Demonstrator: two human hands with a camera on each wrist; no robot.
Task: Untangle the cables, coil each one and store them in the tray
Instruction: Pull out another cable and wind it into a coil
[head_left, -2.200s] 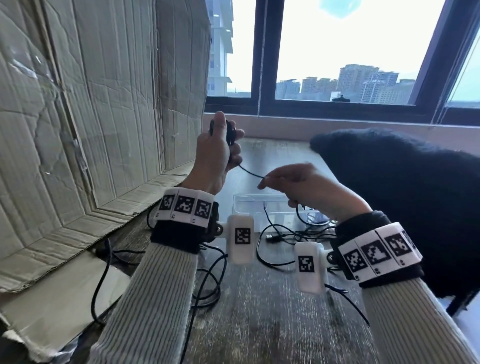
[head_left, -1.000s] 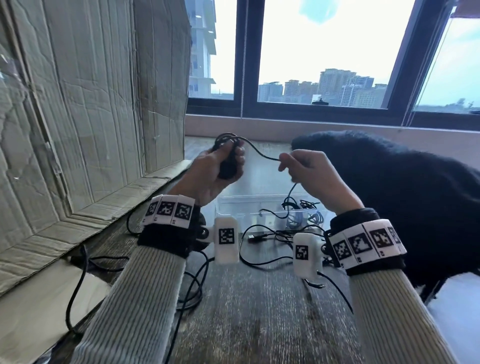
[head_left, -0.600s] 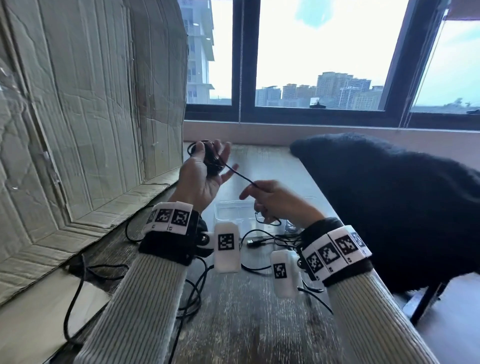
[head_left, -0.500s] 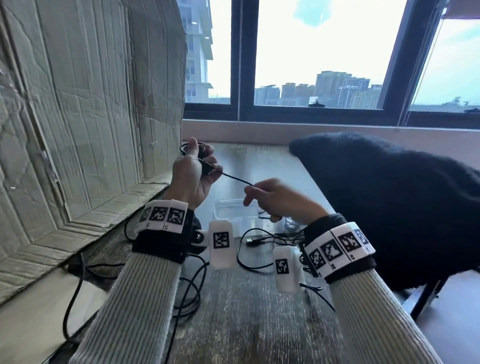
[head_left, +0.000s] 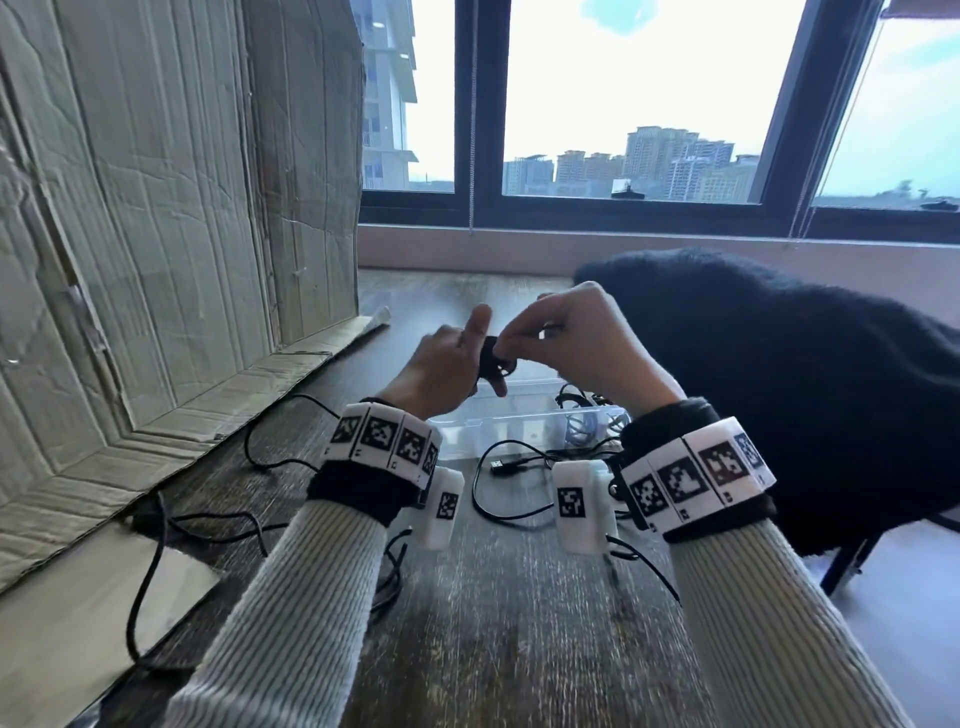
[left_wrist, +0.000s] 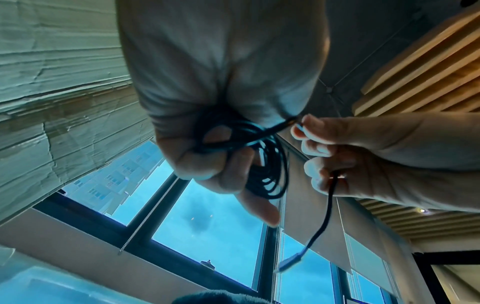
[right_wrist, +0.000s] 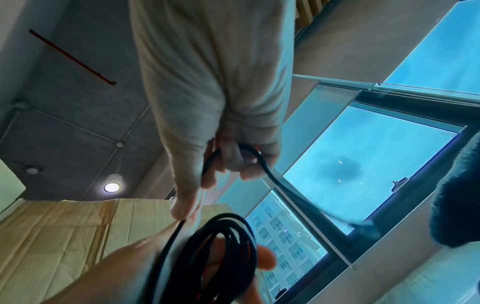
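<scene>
Bearing black-and-white square code markers but no readable writing, white bands ring both wrists. The left hand (head_left: 441, 364) grips a coil of thin black cable (left_wrist: 262, 162), forefinger pointing up. The right hand (head_left: 576, 343) pinches the cable's loose tail just beside the coil, its plug end (left_wrist: 289, 262) dangling. Both hands are raised together above the clear plastic tray (head_left: 519, 421), beside loose black cables (head_left: 514, 488) on the dark wooden table (head_left: 519, 623).
</scene>
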